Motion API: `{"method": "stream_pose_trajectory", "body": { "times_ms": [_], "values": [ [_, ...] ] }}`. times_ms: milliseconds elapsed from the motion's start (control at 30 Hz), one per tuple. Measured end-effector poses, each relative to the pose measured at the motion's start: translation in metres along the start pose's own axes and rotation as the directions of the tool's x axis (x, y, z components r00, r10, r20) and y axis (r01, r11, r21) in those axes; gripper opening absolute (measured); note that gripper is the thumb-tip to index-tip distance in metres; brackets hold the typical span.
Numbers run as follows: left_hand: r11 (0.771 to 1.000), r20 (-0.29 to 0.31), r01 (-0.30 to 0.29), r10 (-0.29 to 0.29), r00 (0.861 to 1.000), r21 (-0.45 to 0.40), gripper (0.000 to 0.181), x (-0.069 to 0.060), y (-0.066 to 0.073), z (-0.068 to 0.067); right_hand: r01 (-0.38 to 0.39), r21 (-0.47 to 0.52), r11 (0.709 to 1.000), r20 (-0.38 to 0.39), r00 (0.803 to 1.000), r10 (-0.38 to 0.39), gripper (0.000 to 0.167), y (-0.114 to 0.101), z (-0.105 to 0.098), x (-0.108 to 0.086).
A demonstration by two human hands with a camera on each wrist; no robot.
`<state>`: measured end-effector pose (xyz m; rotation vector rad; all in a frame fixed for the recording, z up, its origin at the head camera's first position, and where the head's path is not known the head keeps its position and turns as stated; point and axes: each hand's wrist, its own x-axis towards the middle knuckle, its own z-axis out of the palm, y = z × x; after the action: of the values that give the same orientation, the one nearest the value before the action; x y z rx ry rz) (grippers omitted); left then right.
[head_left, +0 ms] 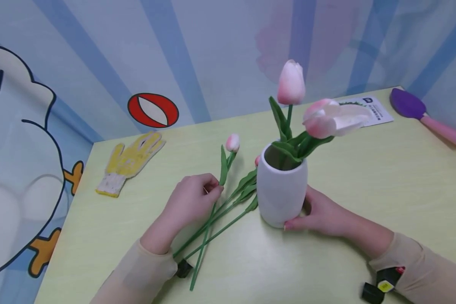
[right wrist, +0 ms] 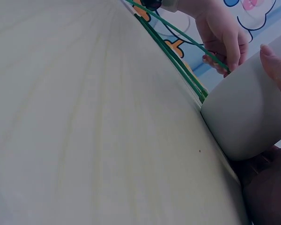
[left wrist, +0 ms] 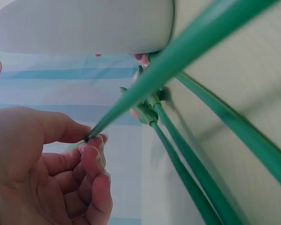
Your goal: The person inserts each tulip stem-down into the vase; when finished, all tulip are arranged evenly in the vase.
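Note:
My left hand [head_left: 193, 197] pinches an artificial pink tulip [head_left: 233, 143] by its green stem, just below the leaves, between thumb and fingers. In the left wrist view the stem [left wrist: 178, 61] runs from the fingertips past the camera. A white vase [head_left: 282, 192] stands upright on the table, and my right hand [head_left: 324, 211] grips it low on its right side. Pink tulips [head_left: 291, 82] with green leaves stand in the vase, one upright and others leaning right. More tulip stems [head_left: 228, 231] lie on the table left of the vase, their blooms mostly hidden behind it.
A yellow and white work glove [head_left: 133, 160] lies at the back left of the table [head_left: 167, 152]. At the back right are a printed card [head_left: 378, 113] and a purple spatula [head_left: 407, 103] with a pink handle. A patterned cloth wall [head_left: 220, 50] rises behind.

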<state>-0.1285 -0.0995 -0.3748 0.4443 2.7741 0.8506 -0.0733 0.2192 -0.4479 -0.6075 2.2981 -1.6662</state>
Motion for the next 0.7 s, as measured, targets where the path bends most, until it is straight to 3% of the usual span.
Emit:
{"method": "stream_pose_trajectory", "body": {
  "times_ms": [133, 333, 500, 700],
  "values": [
    [0.991, 0.005, -0.007, 0.008, 1.0, -0.132, 0.013, -0.001, 0.0, -0.004, -0.002, 0.001, 1.0, 0.0, 1.0, 0.002, 0.086, 0.0, 0.0, 0.0],
    [0.93, -0.008, -0.04, 0.04, 0.999, -0.365, 0.012, -0.008, 0.006, -0.014, -0.004, 0.01, 1.0, -0.001, 1.0, 0.004, 0.085, 0.001, 0.0, 0.0],
    [0.889, -0.023, -0.063, 0.059, 0.998, -0.453, 0.013, -0.014, 0.014, -0.021, 0.01, 0.005, 1.0, -0.001, 1.0, -0.01, 0.086, 0.001, 0.0, 0.0],
    [0.863, -0.04, -0.11, 0.104, 0.994, -0.493, 0.014, -0.018, 0.017, -0.023, 0.006, 0.01, 1.0, 0.001, 1.0, -0.006, 0.085, 0.001, 0.0, 0.001]
  ]
}}
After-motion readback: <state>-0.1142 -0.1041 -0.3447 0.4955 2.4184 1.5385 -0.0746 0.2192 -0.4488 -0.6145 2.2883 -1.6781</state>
